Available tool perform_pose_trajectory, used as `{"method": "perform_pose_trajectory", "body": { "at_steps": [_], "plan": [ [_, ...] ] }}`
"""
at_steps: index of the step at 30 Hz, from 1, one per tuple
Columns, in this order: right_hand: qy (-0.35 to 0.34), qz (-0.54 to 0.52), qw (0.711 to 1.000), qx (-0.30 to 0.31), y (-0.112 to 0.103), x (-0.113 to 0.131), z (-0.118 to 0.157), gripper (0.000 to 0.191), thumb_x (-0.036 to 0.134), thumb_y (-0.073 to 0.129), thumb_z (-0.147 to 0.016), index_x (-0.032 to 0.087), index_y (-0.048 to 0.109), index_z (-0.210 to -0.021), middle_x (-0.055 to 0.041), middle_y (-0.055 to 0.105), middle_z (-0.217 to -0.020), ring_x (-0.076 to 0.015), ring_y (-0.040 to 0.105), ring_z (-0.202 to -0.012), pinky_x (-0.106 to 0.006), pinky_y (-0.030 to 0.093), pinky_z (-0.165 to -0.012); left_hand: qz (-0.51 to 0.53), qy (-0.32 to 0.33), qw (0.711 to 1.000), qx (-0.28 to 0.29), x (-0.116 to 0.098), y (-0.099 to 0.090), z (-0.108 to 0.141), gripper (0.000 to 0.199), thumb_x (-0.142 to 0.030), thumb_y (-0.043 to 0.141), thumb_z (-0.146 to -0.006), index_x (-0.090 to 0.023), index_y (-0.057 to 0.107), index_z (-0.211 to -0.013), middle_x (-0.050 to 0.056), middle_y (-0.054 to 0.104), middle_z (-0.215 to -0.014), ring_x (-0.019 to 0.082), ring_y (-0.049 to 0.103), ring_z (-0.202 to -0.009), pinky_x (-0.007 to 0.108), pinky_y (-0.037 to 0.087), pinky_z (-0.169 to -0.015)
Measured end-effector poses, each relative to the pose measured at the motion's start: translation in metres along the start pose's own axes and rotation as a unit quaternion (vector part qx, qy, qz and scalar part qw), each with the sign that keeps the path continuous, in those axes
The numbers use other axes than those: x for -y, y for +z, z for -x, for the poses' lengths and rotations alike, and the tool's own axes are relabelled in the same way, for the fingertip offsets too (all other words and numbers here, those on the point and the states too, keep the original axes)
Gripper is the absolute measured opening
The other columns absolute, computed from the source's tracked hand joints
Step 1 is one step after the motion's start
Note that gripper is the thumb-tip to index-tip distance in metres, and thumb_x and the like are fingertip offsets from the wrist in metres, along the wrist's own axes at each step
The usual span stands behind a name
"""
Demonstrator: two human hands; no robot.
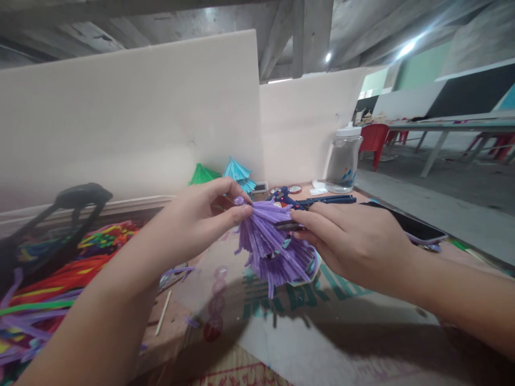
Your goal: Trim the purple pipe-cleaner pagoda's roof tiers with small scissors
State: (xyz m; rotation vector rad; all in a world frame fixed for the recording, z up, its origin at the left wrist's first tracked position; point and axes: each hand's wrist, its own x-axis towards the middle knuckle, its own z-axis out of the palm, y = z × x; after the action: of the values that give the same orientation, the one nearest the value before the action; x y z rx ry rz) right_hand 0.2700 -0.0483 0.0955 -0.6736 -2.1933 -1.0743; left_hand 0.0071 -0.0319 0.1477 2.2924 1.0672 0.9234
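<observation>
A tiered purple cone of fuzzy stems (273,241) is held up, tilted, over the printed board on the table. My left hand (213,212) pinches it near its narrow top, thumb and fingers closed. From the right, my right hand (346,236) has its fingers closed on a dark, thin tool (286,225) that lies against the purple strands. What kind of tool it is cannot be made out, as the hand covers most of it. Behind the hands stand a green cone (203,174) and a light blue tiered cone (238,170).
Colourful fuzzy stems (76,268) fill the left side, beside a black object (80,198). A blue glue gun (284,197), a clear bottle (343,158) and a phone (410,222) lie or stand behind and right. White panels (161,118) border the back.
</observation>
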Motion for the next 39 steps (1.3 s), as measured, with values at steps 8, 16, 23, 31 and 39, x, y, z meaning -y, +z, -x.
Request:
{"method": "perform_pose_trajectory", "body": {
  "at_steps": [8,16,23,31,39],
  "plan": [
    [-0.029,0.034,0.999,0.028,-0.003,-0.001,0.004,0.026,0.014,0.059,-0.091,0.012,0.058,-0.117,-0.0035,0.068,-0.089,-0.0201,0.058,-0.073,-0.034,0.031,-0.060,0.005,-0.003,1.000,0.003,0.001,0.000,0.000,0.015,-0.036,0.064,-0.092,-0.022,0.061,-0.087,-0.003,0.065,-0.068,0.012,0.059,-0.057,0.022,0.042,-0.049],
    [0.000,0.004,1.000,0.019,-0.007,-0.001,0.001,0.018,0.019,0.053,-0.097,0.015,0.060,-0.113,-0.0016,0.068,-0.084,-0.0181,0.060,-0.073,-0.033,0.032,-0.060,-0.013,-0.002,1.000,-0.005,0.000,0.000,0.000,0.016,-0.038,0.063,-0.092,-0.022,0.063,-0.091,-0.003,0.065,-0.068,0.012,0.058,-0.057,0.023,0.042,-0.050],
    [0.035,-0.043,0.998,-0.016,-0.012,-0.006,-0.005,0.020,0.028,0.048,-0.100,0.015,0.059,-0.112,-0.0068,0.072,-0.091,-0.0190,0.066,-0.078,-0.030,0.042,-0.062,-0.034,0.008,0.999,-0.035,0.002,0.003,-0.003,0.014,-0.035,0.062,-0.091,-0.022,0.067,-0.095,0.000,0.069,-0.079,0.014,0.063,-0.069,0.024,0.046,-0.058],
    [0.239,-0.314,0.914,-0.093,0.032,-0.021,0.010,0.025,0.031,0.056,-0.095,0.020,0.062,-0.117,0.0007,0.062,-0.078,-0.0130,0.055,-0.065,-0.025,0.043,-0.060,-0.018,0.062,0.995,-0.080,0.000,0.009,-0.004,0.011,-0.023,0.061,-0.092,-0.022,0.067,-0.102,0.001,0.068,-0.093,0.016,0.065,-0.086,0.028,0.051,-0.076],
    [0.396,-0.486,0.779,0.024,0.116,0.005,0.044,0.025,0.035,0.050,-0.093,0.020,0.063,-0.107,-0.0046,0.071,-0.090,-0.0195,0.066,-0.081,-0.032,0.053,-0.073,-0.071,0.099,0.992,-0.014,-0.004,0.023,-0.002,0.044,-0.024,0.066,-0.090,-0.025,0.051,-0.132,0.004,0.063,-0.117,0.018,0.063,-0.101,0.032,0.052,-0.088]
  ]
}}
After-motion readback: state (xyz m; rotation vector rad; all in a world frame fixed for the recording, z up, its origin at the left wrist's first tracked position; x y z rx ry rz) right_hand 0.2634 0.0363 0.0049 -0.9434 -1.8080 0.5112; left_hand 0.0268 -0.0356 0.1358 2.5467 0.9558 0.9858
